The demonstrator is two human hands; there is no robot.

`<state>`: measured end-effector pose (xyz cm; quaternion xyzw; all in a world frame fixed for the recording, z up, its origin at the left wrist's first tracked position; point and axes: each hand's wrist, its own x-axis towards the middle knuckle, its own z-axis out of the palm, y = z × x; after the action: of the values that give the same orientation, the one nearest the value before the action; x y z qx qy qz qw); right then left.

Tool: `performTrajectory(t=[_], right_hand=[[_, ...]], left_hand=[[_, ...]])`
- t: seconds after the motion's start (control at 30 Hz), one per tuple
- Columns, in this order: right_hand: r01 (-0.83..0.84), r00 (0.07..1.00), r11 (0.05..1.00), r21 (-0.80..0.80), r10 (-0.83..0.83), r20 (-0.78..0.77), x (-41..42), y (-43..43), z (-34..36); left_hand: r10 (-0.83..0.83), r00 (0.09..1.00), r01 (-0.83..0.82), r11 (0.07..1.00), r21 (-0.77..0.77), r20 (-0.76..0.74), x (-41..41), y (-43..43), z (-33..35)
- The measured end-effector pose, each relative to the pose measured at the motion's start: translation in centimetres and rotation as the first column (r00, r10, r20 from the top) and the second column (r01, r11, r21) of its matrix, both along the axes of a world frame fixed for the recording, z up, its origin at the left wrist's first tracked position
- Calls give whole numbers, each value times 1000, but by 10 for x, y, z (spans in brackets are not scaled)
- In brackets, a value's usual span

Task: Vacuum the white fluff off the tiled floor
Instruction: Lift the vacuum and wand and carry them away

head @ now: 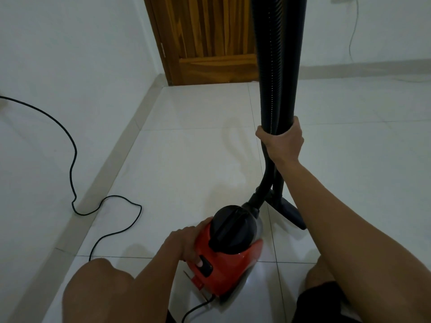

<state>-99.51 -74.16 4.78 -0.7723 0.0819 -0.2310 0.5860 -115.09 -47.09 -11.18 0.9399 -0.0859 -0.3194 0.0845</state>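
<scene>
A red vacuum cleaner [229, 259] with a black top sits on the white tiled floor [186, 159] just in front of me. My left hand [186, 243] rests on its red body, with the thumb on the black switch at the rear. My right hand [282, 141] grips the black ribbed hose [267, 66] and the rigid black tube [291, 66] together, holding them upright. The tube ends in a black floor nozzle [291, 212] that rests on the tiles to the right of the vacuum. No white fluff shows on the floor.
A black power cord [74, 159] runs from the left wall, loops across the floor and reaches the vacuum's rear. A wooden door [210, 38] stands at the far side. A thin white cable [352, 36] hangs on the right wall. My bare knees frame the bottom.
</scene>
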Motion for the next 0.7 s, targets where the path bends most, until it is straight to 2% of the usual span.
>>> performTrajectory(t=[0.27, 0.53, 0.6, 0.7], right_hand=[[-3, 1000, 1000, 14, 2, 4, 2, 5, 0], [-21, 1000, 1000, 23, 21, -4, -6, 8, 5], [-19, 1000, 999, 27, 19, -6, -8, 7, 8], [-20, 1000, 999, 33, 20, -11, -12, 5, 12]], left_hand=[[8, 1000, -10, 997, 81, 28, 0, -1, -6], [10, 997, 0, 992, 123, -75, 12, -15, 18], [30, 999, -29, 998, 57, -12, 24, -18, 32], [187, 978, -164, 963, -215, 90, 45, -33, 60]])
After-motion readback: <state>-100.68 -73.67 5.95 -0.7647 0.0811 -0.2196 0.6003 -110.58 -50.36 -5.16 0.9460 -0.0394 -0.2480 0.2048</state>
